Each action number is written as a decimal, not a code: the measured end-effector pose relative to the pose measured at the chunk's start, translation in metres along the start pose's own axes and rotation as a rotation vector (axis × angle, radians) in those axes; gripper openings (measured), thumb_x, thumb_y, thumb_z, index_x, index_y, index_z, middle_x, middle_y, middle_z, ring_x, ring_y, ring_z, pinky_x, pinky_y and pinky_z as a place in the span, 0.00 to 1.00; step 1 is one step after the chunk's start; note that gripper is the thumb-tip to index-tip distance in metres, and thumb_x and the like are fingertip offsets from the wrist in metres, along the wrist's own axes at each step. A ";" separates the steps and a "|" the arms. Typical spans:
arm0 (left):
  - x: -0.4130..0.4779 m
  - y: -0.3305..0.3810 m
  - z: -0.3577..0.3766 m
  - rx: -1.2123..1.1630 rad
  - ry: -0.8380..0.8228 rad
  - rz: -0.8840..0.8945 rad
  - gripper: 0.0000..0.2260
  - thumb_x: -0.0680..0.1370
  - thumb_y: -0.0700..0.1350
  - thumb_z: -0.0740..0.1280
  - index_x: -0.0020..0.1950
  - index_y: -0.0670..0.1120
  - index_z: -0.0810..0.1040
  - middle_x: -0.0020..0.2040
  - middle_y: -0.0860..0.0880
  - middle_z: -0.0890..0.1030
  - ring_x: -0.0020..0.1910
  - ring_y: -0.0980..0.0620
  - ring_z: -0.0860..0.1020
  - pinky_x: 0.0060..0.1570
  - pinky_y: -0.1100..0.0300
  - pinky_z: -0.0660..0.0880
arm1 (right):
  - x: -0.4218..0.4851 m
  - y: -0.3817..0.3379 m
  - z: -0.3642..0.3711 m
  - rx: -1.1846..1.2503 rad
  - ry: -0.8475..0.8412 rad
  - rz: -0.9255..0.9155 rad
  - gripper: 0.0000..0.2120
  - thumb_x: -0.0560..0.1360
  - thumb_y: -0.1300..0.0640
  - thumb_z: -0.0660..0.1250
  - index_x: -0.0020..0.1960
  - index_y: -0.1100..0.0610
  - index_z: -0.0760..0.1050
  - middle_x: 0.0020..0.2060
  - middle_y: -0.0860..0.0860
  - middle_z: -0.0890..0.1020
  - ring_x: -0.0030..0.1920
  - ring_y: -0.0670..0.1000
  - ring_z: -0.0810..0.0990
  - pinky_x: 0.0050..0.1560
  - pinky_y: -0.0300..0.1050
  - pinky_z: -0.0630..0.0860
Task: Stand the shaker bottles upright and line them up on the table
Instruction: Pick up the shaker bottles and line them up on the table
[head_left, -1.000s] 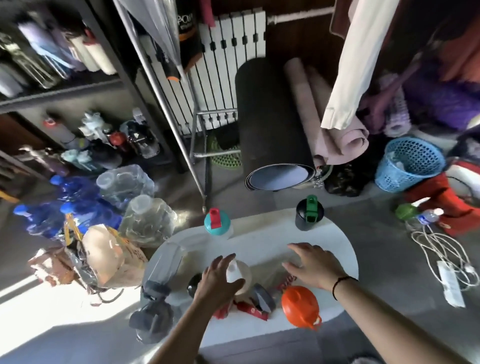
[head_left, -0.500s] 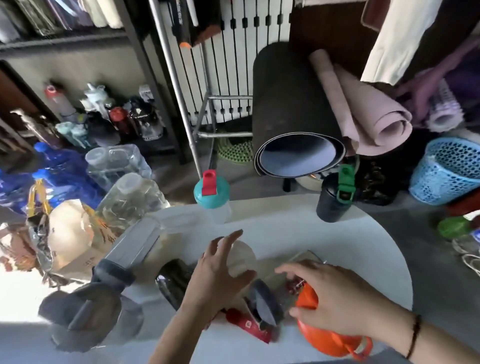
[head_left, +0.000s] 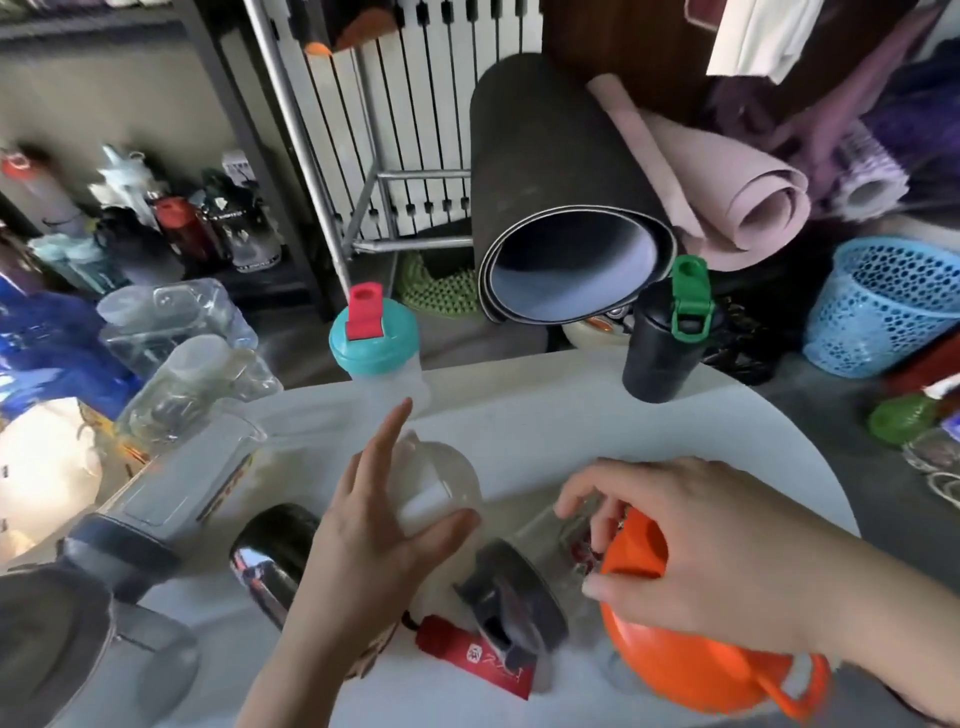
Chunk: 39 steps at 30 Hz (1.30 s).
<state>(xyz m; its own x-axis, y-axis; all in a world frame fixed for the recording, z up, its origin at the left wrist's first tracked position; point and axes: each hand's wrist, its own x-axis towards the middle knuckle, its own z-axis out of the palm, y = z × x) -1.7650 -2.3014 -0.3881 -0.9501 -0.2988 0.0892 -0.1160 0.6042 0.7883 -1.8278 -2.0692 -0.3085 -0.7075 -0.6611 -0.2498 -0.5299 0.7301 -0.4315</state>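
Note:
Two shakers stand upright at the far edge of the white table (head_left: 545, 415): a clear one with a teal lid and red cap (head_left: 376, 353), and a black one with a green cap (head_left: 667, 338). Several others lie on their sides near me. My left hand (head_left: 374, 540) grips a lying frosted clear bottle (head_left: 441, 483). My right hand (head_left: 691, 551) closes around the orange-lidded shaker (head_left: 691, 660). Between the hands lies a clear shaker with a dark lid (head_left: 519, 597). A glossy black bottle (head_left: 270, 556) and a big clear shaker with a grey lid (head_left: 156, 514) lie to the left.
A red label strip (head_left: 475, 657) lies on the table near the front edge. Rolled mats (head_left: 561, 208) lean behind the table, beside a metal rack (head_left: 322, 171). Large water jugs (head_left: 171, 353) crowd the left and a blue basket (head_left: 883, 306) stands on the right.
The view has dropped closer to the table. My right hand moved from flat on the table onto the orange-lidded shaker. My left hand stayed on the frosted bottle.

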 end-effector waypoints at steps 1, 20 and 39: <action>-0.001 0.000 -0.001 0.000 -0.003 -0.001 0.43 0.65 0.55 0.76 0.72 0.71 0.55 0.60 0.64 0.69 0.54 0.73 0.68 0.54 0.63 0.65 | 0.000 0.001 0.001 0.011 -0.001 0.009 0.21 0.66 0.35 0.65 0.57 0.32 0.64 0.46 0.36 0.79 0.50 0.39 0.75 0.54 0.42 0.74; -0.050 0.074 -0.037 0.215 0.048 0.336 0.32 0.74 0.53 0.70 0.75 0.57 0.61 0.78 0.46 0.57 0.76 0.47 0.56 0.71 0.50 0.59 | -0.044 -0.018 -0.014 0.189 0.166 0.032 0.37 0.68 0.38 0.71 0.73 0.40 0.59 0.62 0.45 0.75 0.57 0.45 0.76 0.63 0.48 0.74; -0.076 0.082 0.083 0.017 -0.238 0.218 0.46 0.64 0.56 0.77 0.67 0.74 0.48 0.70 0.50 0.67 0.65 0.51 0.70 0.57 0.63 0.66 | -0.058 0.057 0.088 0.828 0.292 0.074 0.54 0.63 0.71 0.77 0.74 0.45 0.48 0.67 0.53 0.68 0.55 0.43 0.76 0.45 0.39 0.80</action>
<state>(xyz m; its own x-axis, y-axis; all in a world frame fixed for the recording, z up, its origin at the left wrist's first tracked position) -1.7262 -2.1678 -0.3805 -0.9939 0.0190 0.1085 0.0949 0.6475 0.7561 -1.7754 -2.0048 -0.3952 -0.8781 -0.4634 -0.1190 -0.0490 0.3345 -0.9411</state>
